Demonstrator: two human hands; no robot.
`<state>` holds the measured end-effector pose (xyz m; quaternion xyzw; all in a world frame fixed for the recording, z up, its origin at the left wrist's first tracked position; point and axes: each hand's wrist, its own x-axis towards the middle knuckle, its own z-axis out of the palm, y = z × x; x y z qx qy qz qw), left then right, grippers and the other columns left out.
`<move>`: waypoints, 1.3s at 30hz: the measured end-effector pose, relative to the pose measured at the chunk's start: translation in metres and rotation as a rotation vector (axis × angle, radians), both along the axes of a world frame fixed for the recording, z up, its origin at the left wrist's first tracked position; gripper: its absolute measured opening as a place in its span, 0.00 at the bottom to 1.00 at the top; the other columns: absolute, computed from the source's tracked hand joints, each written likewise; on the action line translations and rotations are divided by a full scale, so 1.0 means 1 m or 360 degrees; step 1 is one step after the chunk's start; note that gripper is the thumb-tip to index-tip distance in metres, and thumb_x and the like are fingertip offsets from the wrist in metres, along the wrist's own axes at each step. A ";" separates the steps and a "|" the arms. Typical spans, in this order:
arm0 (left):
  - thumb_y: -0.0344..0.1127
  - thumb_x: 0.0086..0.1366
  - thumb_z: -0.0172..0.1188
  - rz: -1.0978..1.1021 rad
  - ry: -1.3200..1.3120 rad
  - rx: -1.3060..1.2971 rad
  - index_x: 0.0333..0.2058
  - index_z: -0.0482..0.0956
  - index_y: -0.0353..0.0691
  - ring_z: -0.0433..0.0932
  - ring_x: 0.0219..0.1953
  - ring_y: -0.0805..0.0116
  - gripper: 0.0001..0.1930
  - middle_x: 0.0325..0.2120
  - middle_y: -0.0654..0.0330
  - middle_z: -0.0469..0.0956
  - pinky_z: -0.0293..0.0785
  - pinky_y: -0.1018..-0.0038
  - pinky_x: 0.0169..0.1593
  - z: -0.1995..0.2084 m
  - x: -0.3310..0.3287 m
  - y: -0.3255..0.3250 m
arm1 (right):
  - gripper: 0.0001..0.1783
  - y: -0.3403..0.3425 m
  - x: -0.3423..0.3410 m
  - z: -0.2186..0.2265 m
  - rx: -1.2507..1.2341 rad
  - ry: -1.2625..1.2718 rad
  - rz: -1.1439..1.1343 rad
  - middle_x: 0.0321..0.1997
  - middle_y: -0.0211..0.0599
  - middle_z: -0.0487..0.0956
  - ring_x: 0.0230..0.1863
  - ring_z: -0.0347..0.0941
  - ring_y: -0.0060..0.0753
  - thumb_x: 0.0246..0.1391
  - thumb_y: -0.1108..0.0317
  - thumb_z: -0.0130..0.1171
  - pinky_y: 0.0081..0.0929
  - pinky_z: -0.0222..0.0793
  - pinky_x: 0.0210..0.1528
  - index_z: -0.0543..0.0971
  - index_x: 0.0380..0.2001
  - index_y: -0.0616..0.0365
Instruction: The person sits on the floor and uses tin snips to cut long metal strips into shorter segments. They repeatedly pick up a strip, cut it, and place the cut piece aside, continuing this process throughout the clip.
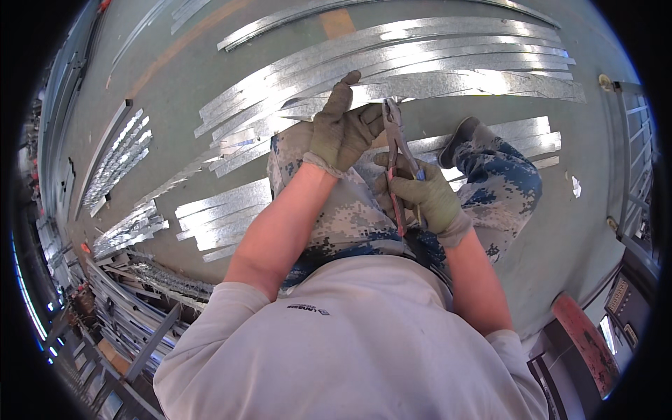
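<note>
My right hand [427, 192], in a grey-green work glove, is closed round a pair of pliers [396, 143]. One handle is red, the other blue, and the metal jaws point away from me. Just left of those jaws is my left hand [338, 136], gloved too. Its thumb sticks out and its other fingers bend toward the jaws, apart from the thumb. I see nothing held in it, though part of the palm is hidden. Beyond both hands, long shiny metal strips [392, 59] lie side by side on the floor.
Shorter metal strips [224, 210] lie left of my legs, with perforated metal pieces [119, 164] farther left. A rack of long metal pieces [140, 315] stands at the lower left. On the right are a metal frame [635, 140] and a worn red curved part [584, 343].
</note>
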<state>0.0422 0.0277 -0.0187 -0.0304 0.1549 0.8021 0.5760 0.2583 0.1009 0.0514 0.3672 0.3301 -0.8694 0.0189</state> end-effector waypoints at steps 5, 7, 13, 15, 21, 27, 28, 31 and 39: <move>0.50 0.86 0.53 0.0035 -0.0001 -0.0021 0.69 0.69 0.51 0.87 0.59 0.43 0.21 0.57 0.37 0.84 0.86 0.49 0.65 0.005 0.002 0.000 | 0.33 0.004 0.004 -0.008 -0.0244 0.0198 0.0014 0.46 0.42 0.88 0.35 0.86 0.34 0.64 0.70 0.72 0.33 0.84 0.37 0.77 0.70 0.65; 0.50 0.86 0.53 0.0068 -0.0024 -0.0040 0.69 0.69 0.52 0.87 0.60 0.42 0.20 0.57 0.37 0.83 0.86 0.49 0.64 0.007 0.003 -0.002 | 0.32 0.004 0.005 -0.010 -0.0311 0.0254 0.0029 0.46 0.40 0.89 0.35 0.87 0.33 0.64 0.70 0.73 0.34 0.87 0.39 0.78 0.70 0.63; 0.50 0.86 0.55 -0.0013 0.0031 -0.0025 0.68 0.70 0.51 0.84 0.62 0.43 0.20 0.59 0.35 0.81 0.85 0.48 0.65 0.002 0.000 -0.001 | 0.32 0.006 0.004 -0.010 -0.0459 0.0409 0.0042 0.50 0.43 0.89 0.39 0.88 0.35 0.65 0.70 0.72 0.36 0.88 0.44 0.77 0.70 0.64; 0.50 0.85 0.56 0.0005 0.0070 -0.0032 0.70 0.70 0.51 0.84 0.62 0.44 0.22 0.59 0.35 0.81 0.85 0.49 0.65 0.003 -0.001 0.000 | 0.32 0.003 0.000 0.003 -0.0232 0.0210 0.0074 0.51 0.42 0.88 0.42 0.87 0.35 0.65 0.70 0.71 0.36 0.87 0.45 0.77 0.71 0.60; 0.50 0.80 0.64 -0.0023 0.0136 0.0094 0.72 0.73 0.50 0.83 0.65 0.45 0.28 0.63 0.43 0.82 0.84 0.47 0.65 -0.005 -0.004 -0.003 | 0.32 -0.006 0.001 0.005 0.0153 0.0009 0.0204 0.58 0.40 0.87 0.50 0.86 0.34 0.68 0.70 0.69 0.37 0.86 0.53 0.75 0.73 0.60; 0.36 0.81 0.61 -0.0040 0.0080 0.0182 0.74 0.72 0.45 0.79 0.70 0.47 0.26 0.65 0.48 0.82 0.77 0.43 0.73 0.010 0.006 -0.005 | 0.32 0.002 0.034 0.012 0.0318 -0.0059 0.0049 0.61 0.42 0.86 0.52 0.87 0.36 0.69 0.70 0.69 0.38 0.87 0.53 0.75 0.73 0.58; 0.33 0.81 0.60 -0.0028 0.0113 0.0162 0.74 0.72 0.45 0.78 0.71 0.48 0.26 0.65 0.49 0.82 0.75 0.42 0.74 0.016 0.009 -0.004 | 0.31 0.005 0.039 0.012 0.0337 -0.0085 -0.0031 0.61 0.43 0.86 0.52 0.87 0.37 0.69 0.70 0.69 0.38 0.87 0.52 0.75 0.73 0.58; 0.25 0.78 0.58 -0.0073 0.0068 0.0256 0.72 0.74 0.43 0.73 0.75 0.47 0.26 0.65 0.51 0.81 0.70 0.43 0.78 0.004 0.011 -0.004 | 0.30 0.019 0.050 0.009 0.0418 -0.0098 -0.0188 0.61 0.43 0.87 0.51 0.87 0.38 0.70 0.69 0.69 0.38 0.86 0.52 0.76 0.72 0.58; 0.35 0.79 0.65 -0.0404 0.0217 0.0214 0.64 0.79 0.42 0.72 0.76 0.50 0.18 0.71 0.56 0.77 0.68 0.47 0.80 -0.003 0.040 0.040 | 0.25 0.043 0.055 0.017 0.0602 -0.0317 -0.0367 0.54 0.36 0.87 0.48 0.86 0.33 0.71 0.67 0.71 0.35 0.84 0.48 0.78 0.67 0.57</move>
